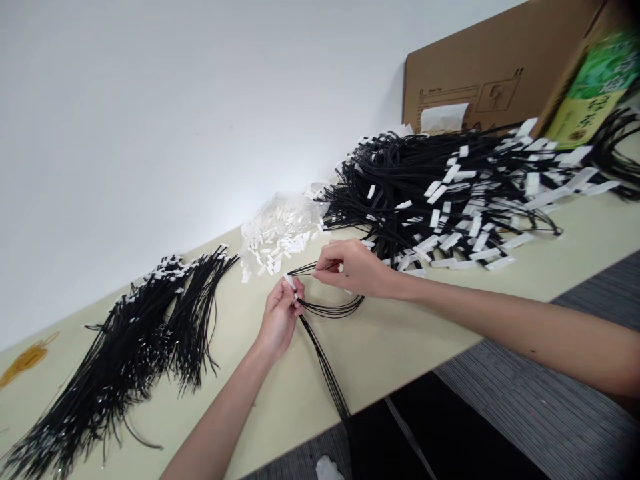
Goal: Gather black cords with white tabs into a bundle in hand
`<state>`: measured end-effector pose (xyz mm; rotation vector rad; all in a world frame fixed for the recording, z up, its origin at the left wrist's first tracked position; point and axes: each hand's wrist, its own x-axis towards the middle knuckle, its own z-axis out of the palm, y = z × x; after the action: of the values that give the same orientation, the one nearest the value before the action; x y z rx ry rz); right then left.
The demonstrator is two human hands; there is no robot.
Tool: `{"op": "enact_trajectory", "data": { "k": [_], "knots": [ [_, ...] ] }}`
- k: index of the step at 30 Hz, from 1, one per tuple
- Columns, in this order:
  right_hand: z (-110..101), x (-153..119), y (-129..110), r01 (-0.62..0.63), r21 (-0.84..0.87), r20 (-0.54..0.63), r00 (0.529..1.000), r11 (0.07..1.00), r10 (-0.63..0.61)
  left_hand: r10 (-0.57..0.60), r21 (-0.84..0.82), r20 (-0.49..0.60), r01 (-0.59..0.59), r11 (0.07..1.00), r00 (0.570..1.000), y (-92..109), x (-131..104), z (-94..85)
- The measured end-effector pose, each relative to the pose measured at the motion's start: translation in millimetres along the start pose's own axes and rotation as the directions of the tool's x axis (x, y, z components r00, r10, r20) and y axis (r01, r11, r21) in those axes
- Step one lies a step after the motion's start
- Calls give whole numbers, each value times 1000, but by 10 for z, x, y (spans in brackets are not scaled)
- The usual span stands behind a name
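Note:
Near the front of the pale table, my left hand point(281, 313) is closed around a small bundle of thin black cables point(333, 310). A white piece point(289, 281) shows at its fingertips. The bundle loops out to the right, and its tail hangs down over the table edge. My right hand point(350, 267) is pinched on the upper strands of the same bundle, a short way right of the left hand. Its fingertips partly hide what they grip.
Left lies a long pile of black cables point(135, 340). A clear bag of small white pieces point(283, 223) sits behind my hands. A large heap of white-tagged black cables point(425, 180) fills the right, before a cardboard box point(465, 67) and a green-yellow package point(590, 93). Yellow string point(25, 363) lies far left.

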<state>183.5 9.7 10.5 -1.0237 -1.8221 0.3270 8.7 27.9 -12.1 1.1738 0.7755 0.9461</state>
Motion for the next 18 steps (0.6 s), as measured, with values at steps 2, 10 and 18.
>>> {"op": "enact_trajectory", "data": {
  "k": [2, 10, 18],
  "knots": [
    [3, -5, 1, 5, 5, -12, 1000, 1000, -5, -2, 3, 9, 2, 1000, 1000, -5, 1, -4],
    [40, -28, 17, 117, -41, -24, 993, 992, -118, 12, 67, 25, -13, 998, 1000, -11, -17, 14],
    [111, -82, -9, 320, -226, 23, 946, 920, -324, -23, 89, 61, 17, 996, 998, -28, -93, 79]
  ]
}}
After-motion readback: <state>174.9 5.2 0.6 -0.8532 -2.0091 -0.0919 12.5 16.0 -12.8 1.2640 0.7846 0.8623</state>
